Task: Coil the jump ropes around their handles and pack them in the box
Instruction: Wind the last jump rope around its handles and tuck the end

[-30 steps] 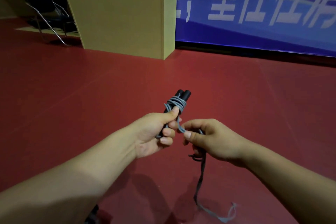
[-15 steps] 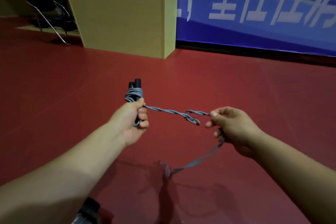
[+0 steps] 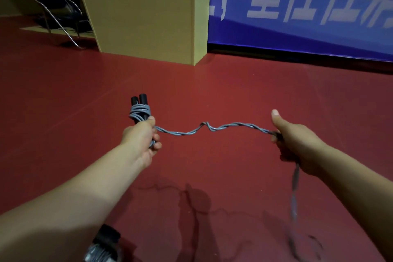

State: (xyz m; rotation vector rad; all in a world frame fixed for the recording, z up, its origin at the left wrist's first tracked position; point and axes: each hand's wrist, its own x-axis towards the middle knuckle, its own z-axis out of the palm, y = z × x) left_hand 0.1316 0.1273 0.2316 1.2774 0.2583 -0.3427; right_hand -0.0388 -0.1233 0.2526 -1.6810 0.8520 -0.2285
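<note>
While the left hand [image 3: 143,142] grips the two black handles [image 3: 139,105] with a few grey coils already round them, the right hand [image 3: 294,143] pinches the twisted rope [image 3: 209,128] way off to the side, thumb up. Both hands are held well apart above the red floor [image 3: 212,83], rope tail dangling blurry below. Tan box [image 3: 146,21] sits by the far banner [image 3: 297,6].

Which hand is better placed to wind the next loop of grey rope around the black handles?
Right hand: it grips the free twisted grey rope; the left hand holds the black handles.
</note>
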